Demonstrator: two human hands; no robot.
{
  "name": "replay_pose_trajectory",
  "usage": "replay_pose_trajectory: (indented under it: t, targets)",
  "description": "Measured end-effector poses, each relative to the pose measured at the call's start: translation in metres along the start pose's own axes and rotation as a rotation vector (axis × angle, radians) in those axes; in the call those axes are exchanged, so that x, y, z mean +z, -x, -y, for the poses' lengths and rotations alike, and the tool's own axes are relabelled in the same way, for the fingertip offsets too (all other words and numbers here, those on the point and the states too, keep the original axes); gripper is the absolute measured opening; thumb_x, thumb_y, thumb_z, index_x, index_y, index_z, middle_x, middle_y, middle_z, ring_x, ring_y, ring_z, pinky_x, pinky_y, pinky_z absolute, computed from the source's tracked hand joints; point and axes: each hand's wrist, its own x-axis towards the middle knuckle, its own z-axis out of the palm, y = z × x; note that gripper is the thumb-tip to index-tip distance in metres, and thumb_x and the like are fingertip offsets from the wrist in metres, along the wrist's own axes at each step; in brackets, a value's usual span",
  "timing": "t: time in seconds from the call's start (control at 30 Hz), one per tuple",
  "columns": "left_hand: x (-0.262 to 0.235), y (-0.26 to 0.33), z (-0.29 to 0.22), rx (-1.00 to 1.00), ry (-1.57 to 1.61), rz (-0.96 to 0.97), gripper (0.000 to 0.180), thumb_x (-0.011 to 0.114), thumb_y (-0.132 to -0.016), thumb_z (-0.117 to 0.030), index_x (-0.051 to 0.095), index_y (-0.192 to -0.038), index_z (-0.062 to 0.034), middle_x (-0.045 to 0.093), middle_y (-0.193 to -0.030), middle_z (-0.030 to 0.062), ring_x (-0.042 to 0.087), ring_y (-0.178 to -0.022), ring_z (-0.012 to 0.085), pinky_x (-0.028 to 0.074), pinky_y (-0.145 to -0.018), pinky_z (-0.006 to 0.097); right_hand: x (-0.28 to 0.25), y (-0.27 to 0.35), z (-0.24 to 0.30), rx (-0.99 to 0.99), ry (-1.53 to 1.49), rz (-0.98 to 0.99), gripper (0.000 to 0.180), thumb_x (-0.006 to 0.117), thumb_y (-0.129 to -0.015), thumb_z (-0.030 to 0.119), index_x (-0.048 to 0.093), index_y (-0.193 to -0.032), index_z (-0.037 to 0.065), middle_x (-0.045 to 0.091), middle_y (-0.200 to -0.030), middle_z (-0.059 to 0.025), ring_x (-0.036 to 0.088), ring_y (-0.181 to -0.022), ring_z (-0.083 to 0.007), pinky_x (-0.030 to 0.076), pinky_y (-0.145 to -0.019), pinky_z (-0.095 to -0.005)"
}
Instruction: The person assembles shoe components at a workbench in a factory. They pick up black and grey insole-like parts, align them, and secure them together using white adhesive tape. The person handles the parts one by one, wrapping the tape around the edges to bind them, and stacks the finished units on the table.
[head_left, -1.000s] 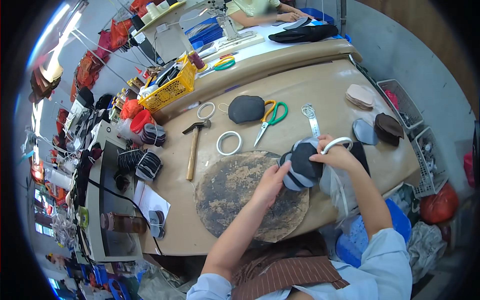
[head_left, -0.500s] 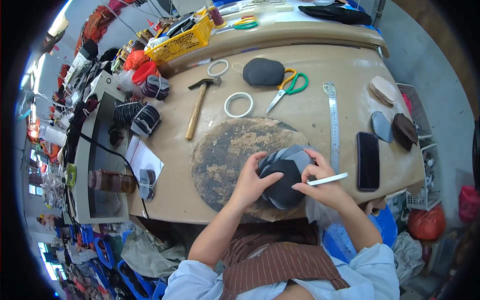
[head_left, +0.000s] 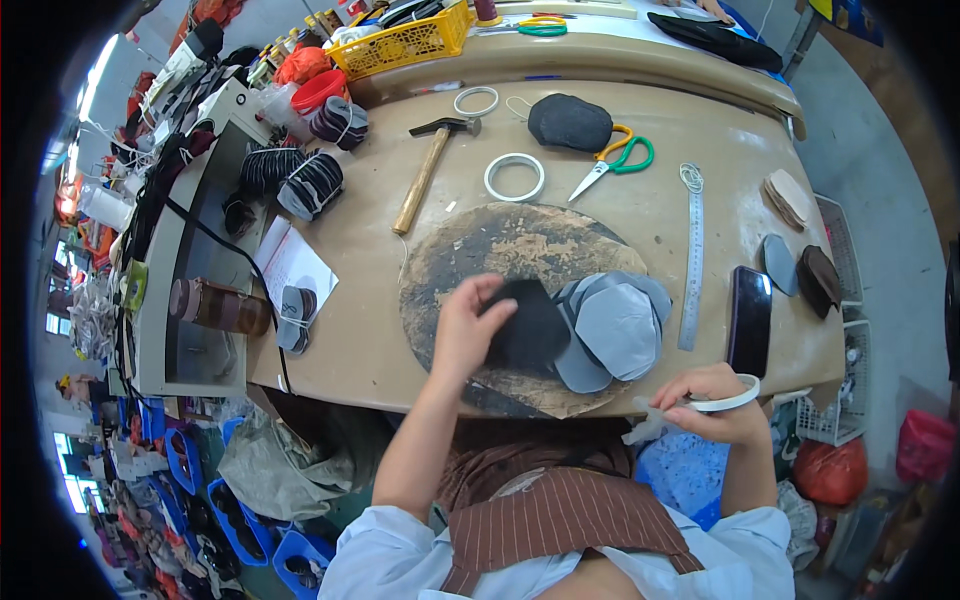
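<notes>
My left hand (head_left: pixel 463 328) pinches a black, many-sided flat piece (head_left: pixel 530 325) between thumb and fingers, over the worn round board (head_left: pixel 450 265). To its right on the board lies a loose stack of grey pieces (head_left: pixel 620 325), pale side up on top. Off the table's front edge, my right hand (head_left: pixel 722 405) is closed with a white tape roll (head_left: pixel 742 397) hooked on it. A crumpled bit of translucent film (head_left: pixel 648 426) hangs at its fingertips. Whether that film is tape or plastic bag I cannot tell.
Behind the board lie a hammer (head_left: pixel 425 180), another tape roll (head_left: pixel 514 177), scissors (head_left: pixel 612 165) and a dark rounded bundle (head_left: pixel 570 122). A ruler strip (head_left: pixel 691 265) and a phone (head_left: pixel 749 320) are at the right. A jar (head_left: pixel 220 306) and tied bundles (head_left: pixel 310 186) stand left.
My hands have parted from the stack. The left has drawn the black piece leftward, uncovering the grey ones; the right has moved down and right with the tape roll, film now at its fingers.
</notes>
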Motion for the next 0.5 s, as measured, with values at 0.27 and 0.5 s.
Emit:
replay_pose_trajectory:
  t: [0.27,0.5]
  targets:
    - [0.022,-0.038,-0.042,0.601,-0.615,-0.142,0.038,0.074,-0.077,-0.023,0.064,-0.11,-0.0075,0.06,-0.111,0.0101,0.051,-0.111,0.0296,0.04,-0.095,0.041,0.007,-0.032,0.015,-0.21,0.033,-0.075,0.014,0.068,-0.08,0.008,0.067,-0.091,0.0,0.07,-0.091,-0.0139,0.069,-0.082,-0.0262,0.054,-0.072,-0.0326]
    - [0.11,0.054,-0.062,0.445,-0.656,0.192,0.015,0.07,-0.08,-0.022,0.068,-0.082,-0.0069,0.059,-0.104,0.0065,0.051,-0.102,0.0265,0.032,-0.092,0.041,0.001,-0.093,-0.017,-0.055,0.316,-0.432,0.014,0.066,-0.082,0.008,0.069,-0.094,0.004,0.068,-0.091,-0.0154,0.065,-0.081,-0.0312,0.051,-0.072,-0.0357]
